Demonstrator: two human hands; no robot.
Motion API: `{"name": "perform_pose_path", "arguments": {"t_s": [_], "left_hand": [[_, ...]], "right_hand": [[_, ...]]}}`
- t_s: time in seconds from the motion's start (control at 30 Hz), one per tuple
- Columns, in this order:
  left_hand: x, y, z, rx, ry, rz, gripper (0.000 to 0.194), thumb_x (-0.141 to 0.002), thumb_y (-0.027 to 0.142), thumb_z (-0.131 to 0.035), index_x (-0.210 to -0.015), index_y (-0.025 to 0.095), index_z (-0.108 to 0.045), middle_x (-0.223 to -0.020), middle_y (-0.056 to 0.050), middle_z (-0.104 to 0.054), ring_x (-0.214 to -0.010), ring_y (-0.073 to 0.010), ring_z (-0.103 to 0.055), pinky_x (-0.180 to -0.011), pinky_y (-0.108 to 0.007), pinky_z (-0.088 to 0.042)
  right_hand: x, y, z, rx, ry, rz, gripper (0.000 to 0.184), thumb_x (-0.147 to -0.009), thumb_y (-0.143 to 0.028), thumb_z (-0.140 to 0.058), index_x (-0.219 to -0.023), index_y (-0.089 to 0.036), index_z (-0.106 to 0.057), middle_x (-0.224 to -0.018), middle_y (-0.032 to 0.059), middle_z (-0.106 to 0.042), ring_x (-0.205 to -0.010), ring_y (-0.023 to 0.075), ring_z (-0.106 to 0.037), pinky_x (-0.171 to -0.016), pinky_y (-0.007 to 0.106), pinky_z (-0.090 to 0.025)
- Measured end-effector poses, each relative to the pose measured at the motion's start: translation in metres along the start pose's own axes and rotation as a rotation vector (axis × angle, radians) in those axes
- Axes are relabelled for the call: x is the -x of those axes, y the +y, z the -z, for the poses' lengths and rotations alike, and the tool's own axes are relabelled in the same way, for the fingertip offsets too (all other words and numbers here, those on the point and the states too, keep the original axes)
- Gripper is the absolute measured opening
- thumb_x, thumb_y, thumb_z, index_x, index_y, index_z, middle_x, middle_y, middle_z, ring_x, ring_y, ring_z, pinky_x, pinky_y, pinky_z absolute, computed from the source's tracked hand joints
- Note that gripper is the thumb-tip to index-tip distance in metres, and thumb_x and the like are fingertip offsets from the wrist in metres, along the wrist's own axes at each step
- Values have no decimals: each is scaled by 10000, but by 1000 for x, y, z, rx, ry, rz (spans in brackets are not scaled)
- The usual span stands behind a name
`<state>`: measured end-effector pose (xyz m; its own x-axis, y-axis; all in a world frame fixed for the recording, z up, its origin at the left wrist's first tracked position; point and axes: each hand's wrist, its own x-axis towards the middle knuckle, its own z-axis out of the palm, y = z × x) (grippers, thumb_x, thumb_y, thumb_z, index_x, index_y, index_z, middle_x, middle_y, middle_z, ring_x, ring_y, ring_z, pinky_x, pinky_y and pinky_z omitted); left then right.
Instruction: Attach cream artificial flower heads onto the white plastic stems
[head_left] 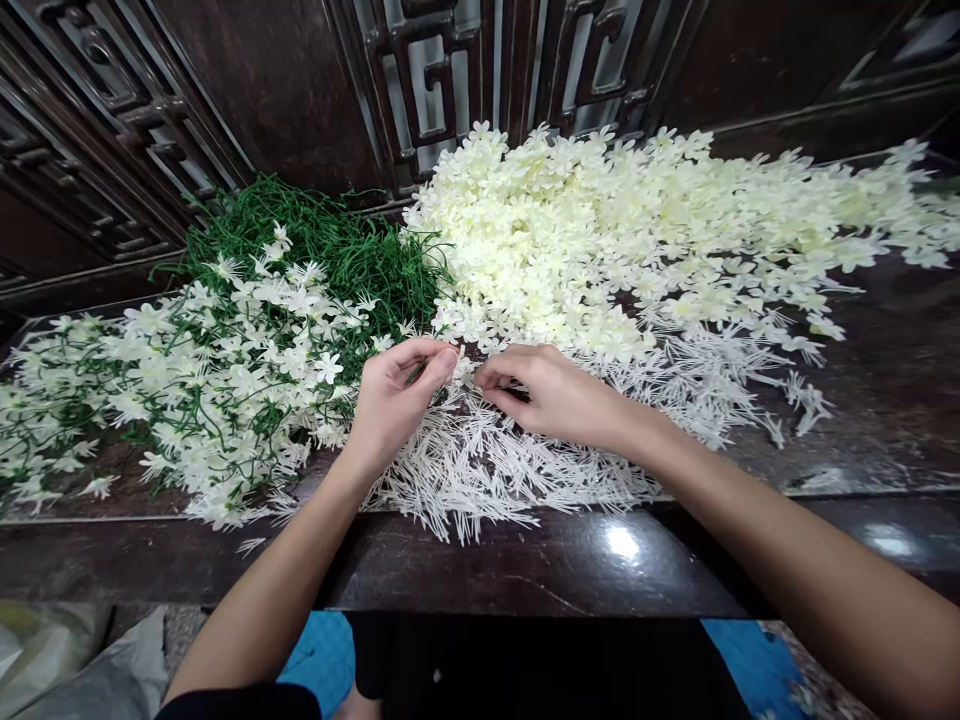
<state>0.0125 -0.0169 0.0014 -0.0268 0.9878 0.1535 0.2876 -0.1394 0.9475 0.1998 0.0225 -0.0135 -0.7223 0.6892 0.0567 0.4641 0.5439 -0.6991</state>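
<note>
My left hand (401, 395) is closed in a pinch, thumb against forefinger, above the near edge of the flower piles. Facing it, my right hand (536, 390) has its fingers curled together, a small gap from the left fingertips. A small white petal-like piece (465, 366) shows between the two hands; whether either hand grips it I cannot tell. Beneath them spreads a heap of thin white plastic stamens (517, 475). Behind the right hand is a big mound of cream artificial petals (555, 240). White flowers on green stems (247, 370) lie left of my left hand.
A tangle of bare green plastic stems (315, 240) sits at the back left. Everything lies on a dark, glossy wooden bench (555, 570) with a carved lattice back (435, 75). Below are a blue seat (322, 655) and pale plastic bags (120, 660) on the floor.
</note>
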Motion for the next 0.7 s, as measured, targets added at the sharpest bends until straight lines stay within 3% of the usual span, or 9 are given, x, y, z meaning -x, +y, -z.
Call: {"name": "perform_pose_path", "arguments": {"t_s": [0.23,0.37,0.57,0.7], "left_hand": [[-1,-3,1,-2,14,-11,76,-844,207,-633,-805,205,-698,-829,-13,-700,-750,-110,-615,-689,-235,-509],[-1,-6,1,24,16,-13,88,-844,213,-636,-788,200,-702,-797,-11,-697,-725,-105,-611,-686,-235,-507],[-1,-9,1,91,22,-1,54,-812,222,-675,-835,193,-714,-828,-21,-713,-745,-113,-632,-708,-246,-520],[-2,-8,0,109,23,11,49,-804,201,-671,-825,194,-715,-822,-17,-713,-740,-107,-631,-716,-243,-523]], "right_hand": [[2,-5,10,-40,47,-19,260,-873,-237,-518,-1061,-134,-666,-1012,88,-686,-898,209,-634,-804,406,-529],[2,-5,7,-20,-38,-1,230,-875,-319,-570,-1000,-153,-669,-975,83,-683,-878,219,-630,-800,426,-509],[2,-1,1,-69,-103,16,182,-870,-199,-533,-987,-182,-672,-923,59,-693,-808,196,-641,-756,401,-499],[1,-2,7,-152,-76,13,175,-878,-233,-556,-992,-173,-675,-909,51,-695,-781,180,-637,-736,381,-506]]}}
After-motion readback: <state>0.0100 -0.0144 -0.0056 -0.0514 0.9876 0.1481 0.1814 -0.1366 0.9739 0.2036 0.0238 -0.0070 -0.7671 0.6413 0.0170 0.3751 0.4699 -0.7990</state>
